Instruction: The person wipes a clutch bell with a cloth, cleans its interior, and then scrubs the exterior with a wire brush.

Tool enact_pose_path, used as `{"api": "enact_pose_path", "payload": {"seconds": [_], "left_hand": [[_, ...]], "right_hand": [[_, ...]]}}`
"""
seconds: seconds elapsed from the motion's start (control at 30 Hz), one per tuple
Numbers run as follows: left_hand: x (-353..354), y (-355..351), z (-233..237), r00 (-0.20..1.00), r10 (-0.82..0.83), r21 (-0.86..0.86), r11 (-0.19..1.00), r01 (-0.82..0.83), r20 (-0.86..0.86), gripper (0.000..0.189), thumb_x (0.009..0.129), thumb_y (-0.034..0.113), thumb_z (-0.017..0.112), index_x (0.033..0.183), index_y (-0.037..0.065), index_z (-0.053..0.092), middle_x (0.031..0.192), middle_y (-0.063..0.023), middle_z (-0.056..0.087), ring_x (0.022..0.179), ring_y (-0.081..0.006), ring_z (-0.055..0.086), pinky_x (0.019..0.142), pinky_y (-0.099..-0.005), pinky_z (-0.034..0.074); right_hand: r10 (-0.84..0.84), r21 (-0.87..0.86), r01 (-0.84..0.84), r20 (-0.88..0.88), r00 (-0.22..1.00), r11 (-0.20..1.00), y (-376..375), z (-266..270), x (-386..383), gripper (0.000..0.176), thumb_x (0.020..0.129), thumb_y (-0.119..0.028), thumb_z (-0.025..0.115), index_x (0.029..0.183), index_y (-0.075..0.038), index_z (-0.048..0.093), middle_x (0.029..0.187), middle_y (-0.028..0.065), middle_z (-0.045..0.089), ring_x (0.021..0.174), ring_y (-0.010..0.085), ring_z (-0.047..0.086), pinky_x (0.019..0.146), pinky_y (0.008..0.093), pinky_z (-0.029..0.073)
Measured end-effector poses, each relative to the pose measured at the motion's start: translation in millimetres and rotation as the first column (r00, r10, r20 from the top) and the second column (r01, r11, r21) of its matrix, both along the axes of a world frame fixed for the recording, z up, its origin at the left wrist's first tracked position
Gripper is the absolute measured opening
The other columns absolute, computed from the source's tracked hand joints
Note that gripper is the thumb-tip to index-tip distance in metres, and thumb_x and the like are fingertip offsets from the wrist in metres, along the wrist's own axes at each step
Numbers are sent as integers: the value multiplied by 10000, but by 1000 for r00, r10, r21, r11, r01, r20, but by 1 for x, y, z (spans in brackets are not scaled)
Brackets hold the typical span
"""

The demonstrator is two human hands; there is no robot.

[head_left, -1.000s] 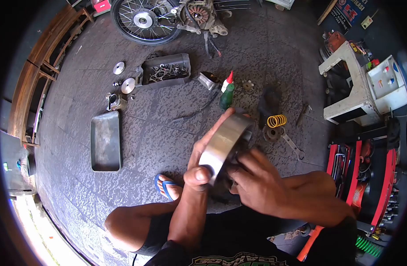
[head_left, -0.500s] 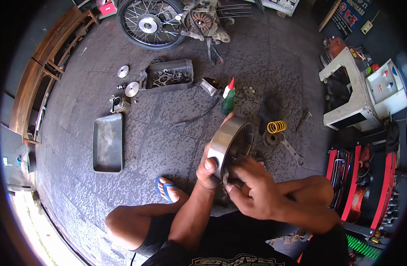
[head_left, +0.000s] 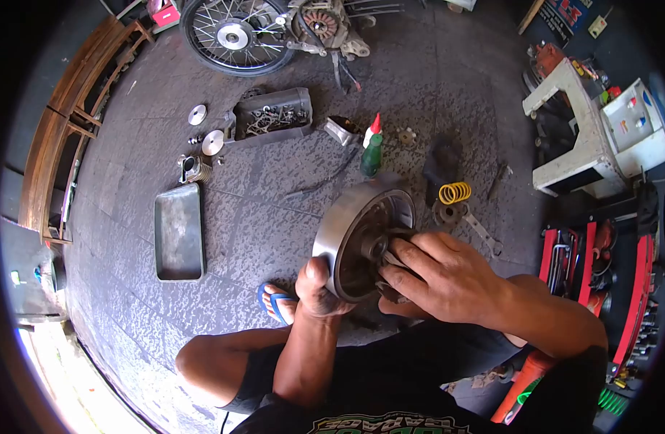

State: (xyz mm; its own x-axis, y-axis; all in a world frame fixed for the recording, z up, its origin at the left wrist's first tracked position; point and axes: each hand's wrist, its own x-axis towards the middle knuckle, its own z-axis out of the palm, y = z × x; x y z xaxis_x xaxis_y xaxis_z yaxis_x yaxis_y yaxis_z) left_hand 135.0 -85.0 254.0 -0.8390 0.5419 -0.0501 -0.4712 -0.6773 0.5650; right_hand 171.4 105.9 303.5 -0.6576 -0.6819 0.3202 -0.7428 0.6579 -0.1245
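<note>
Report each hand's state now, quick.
Left hand: closed on the rim of the metal drum.
Right hand: fingers curled inside the drum; whether they grip anything cannot be told.

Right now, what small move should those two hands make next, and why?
Probably push the dark inner hub a little deeper with the right hand. Its fingers rest on it inside the round silver metal drum, whose open face is turned toward them, while the left hand grips the rim.

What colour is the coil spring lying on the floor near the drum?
Yellow. The coil spring shows best in the head view, just right of the metal drum.
</note>
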Motion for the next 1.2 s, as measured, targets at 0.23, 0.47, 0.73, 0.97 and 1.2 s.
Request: {"api": "enact_pose_path", "payload": {"seconds": [0.23, 0.47, 0.73, 0.97, 1.2], "left_hand": [[4, 10, -18, 990, 87, 51, 995, -82, -109, 1321, 626, 811, 719, 1543, -1, 224, 1452, -322, 412, 1304, -418, 511, 1095, -505, 458], [4, 18, -27, 989, 73, -63, 995, -82, -128, 1349, 586, 656, 854, 1565, 10, 188, 1485, -230, 410, 1360, -314, 464, 1181, -414, 346], [-9, 21, -37, 973, 58, -137, 986, -90, -224, 1295, 641, 597, 831, 1571, -30, 186, 1472, -183, 464, 1355, -270, 477, 1149, -393, 339], [-7, 9, -51, 957, 242, 194, 943, -271, 161, 1024, 809, 815, 510, 1518, 90, 360, 1471, -215, 459, 1336, -428, 470, 1116, -642, 361], [-8, -5, -11, 969, -6, 535, 835, -131, 247, 1020, 842, 852, 398, 1537, 109, 324, 1504, -239, 400, 1353, -524, 403, 1118, -701, 299]], "right_hand": [[-136, -198, 157, 114, 984, 968, -19, -12, 23, 282, 819, -125, 652, 1071, 0, 667, 1129, 207, 632, 912, 277, 596, 767, 358, 521], [-217, -534, 528, 537, 815, 661, -57, -16, 40, 262, 810, 60, 601, 1066, 37, 653, 1041, 181, 687, 849, 322, 664, 783, 410, 530], [731, -213, 914, 551, 403, -344, -51, -17, 9, 206, 959, -33, 574, 1155, 13, 617, 1031, 98, 699, 841, 187, 710, 813, 344, 572], [384, -678, 606, 473, 793, -416, 17, -4, -12, 300, 942, -80, 574, 1209, 52, 598, 1198, 198, 672, 1096, 346, 675, 991, 496, 561], [-321, -789, 614, 574, 753, 31, 37, 6, 3, 230, 925, -25, 623, 1148, 24, 649, 1038, 86, 699, 859, 136, 660, 766, 289, 539]]}}
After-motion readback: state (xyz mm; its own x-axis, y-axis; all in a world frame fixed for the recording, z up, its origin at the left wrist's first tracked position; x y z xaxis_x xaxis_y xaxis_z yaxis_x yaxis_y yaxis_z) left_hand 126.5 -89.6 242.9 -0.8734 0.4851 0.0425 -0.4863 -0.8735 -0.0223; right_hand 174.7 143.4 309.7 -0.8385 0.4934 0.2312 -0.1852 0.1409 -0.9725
